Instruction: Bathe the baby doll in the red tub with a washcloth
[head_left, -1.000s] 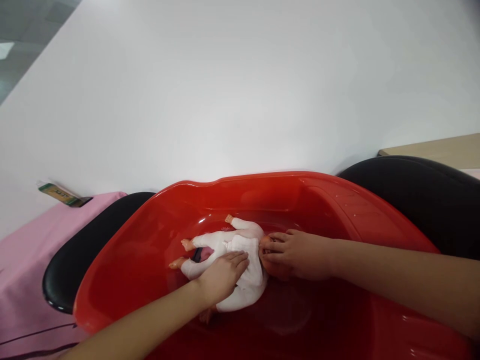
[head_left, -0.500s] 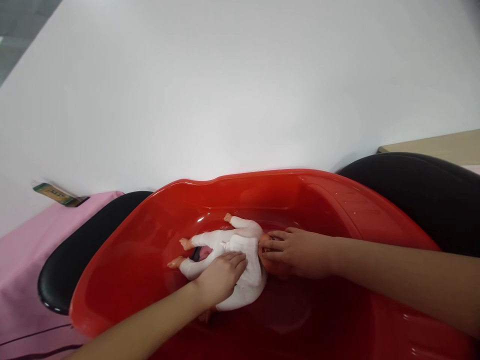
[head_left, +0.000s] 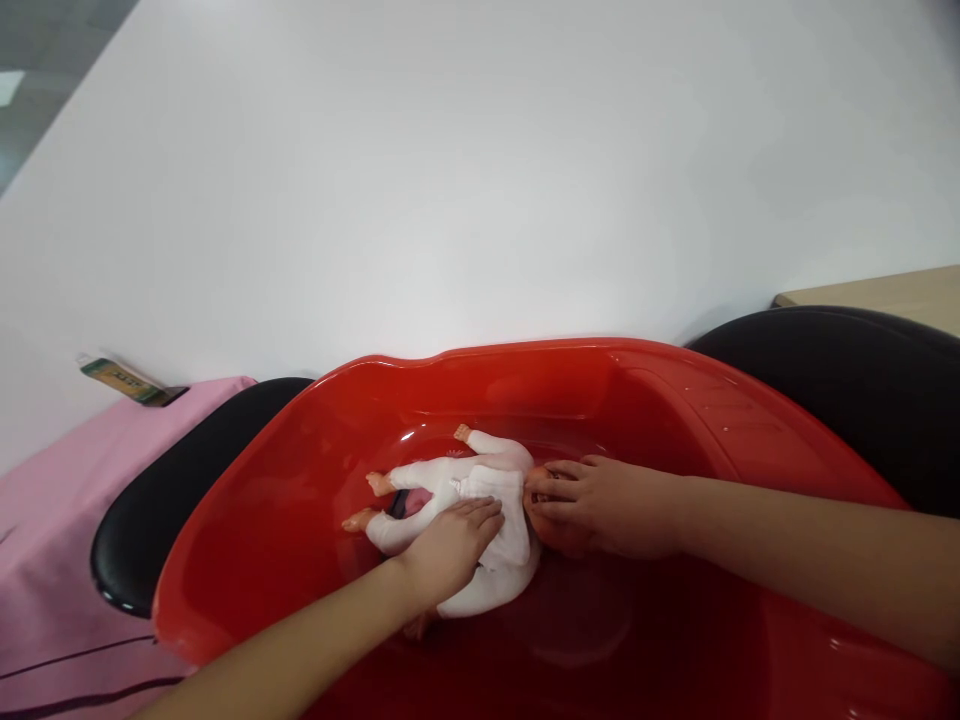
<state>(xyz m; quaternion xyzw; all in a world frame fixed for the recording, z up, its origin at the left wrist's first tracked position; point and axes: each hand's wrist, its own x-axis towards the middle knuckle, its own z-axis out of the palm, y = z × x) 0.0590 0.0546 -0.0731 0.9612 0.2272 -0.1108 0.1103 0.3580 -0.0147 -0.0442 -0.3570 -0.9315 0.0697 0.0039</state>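
A baby doll in white clothing lies inside a red plastic tub, its feet toward the left and its head toward the right. Across the doll's trunk rests my left hand, open, with the fingers flat on the white cloth. My right hand is closed over the doll's head, its fingers curved across the face and hiding much of it. Beneath the doll's legs shows a small patch of something dark and pink, which I cannot make out.
Black padded seats or chair parts flank the tub on both sides. At the left is a pink-covered surface with a green and yellow packet on it. A white wall rises behind, and a light wooden edge shows at right.
The whole view has shifted slightly, so the tub and doll appear a little farther right. Both hands keep their places on the doll.
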